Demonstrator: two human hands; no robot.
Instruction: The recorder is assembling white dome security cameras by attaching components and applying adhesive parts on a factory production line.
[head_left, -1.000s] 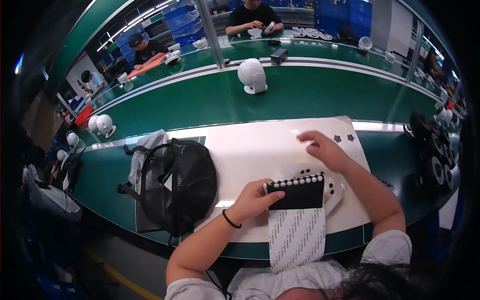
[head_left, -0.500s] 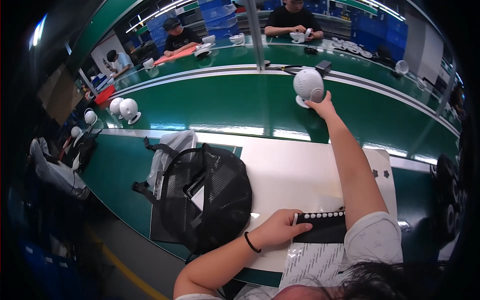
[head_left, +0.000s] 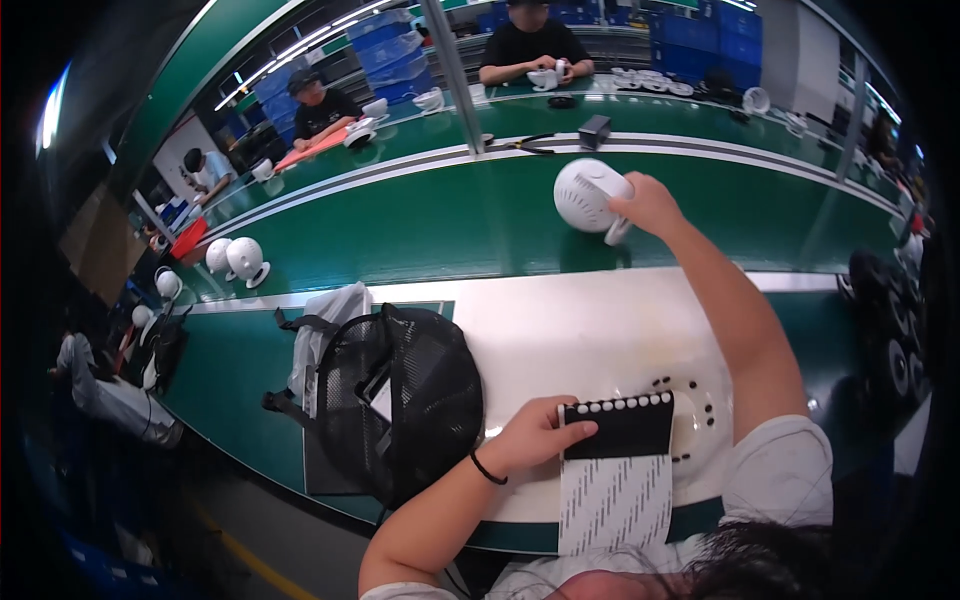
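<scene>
My right hand (head_left: 652, 204) reaches out over the green belt and grips a white ball-shaped fan (head_left: 583, 195) by its side bracket. The fan has a slotted shell, and it is tilted, with its foot at the lower right; a shadow lies under it on the belt. Closer to me, my left hand (head_left: 545, 436) pinches the left edge of a black sheet of pads (head_left: 617, 428), thumb on top. Round white pads line the sheet's top edge, and printed white backing paper (head_left: 615, 505) hangs below it. Small black pads (head_left: 693, 385) lie on the pale mat beyond it.
A black mesh bag (head_left: 400, 400) stands left of the pale mat (head_left: 540, 335). More white fans (head_left: 243, 260) sit on the green belt (head_left: 400, 240) at left. Black and white round parts (head_left: 898, 360) are stacked at far right. Co-workers (head_left: 535, 45) sit across the line.
My right hand has drawn the fan nearer and tipped it, now gripping its bracket. The whole view has shifted. My left hand still holds the sheet, and small black pads beside it have come into sight.
</scene>
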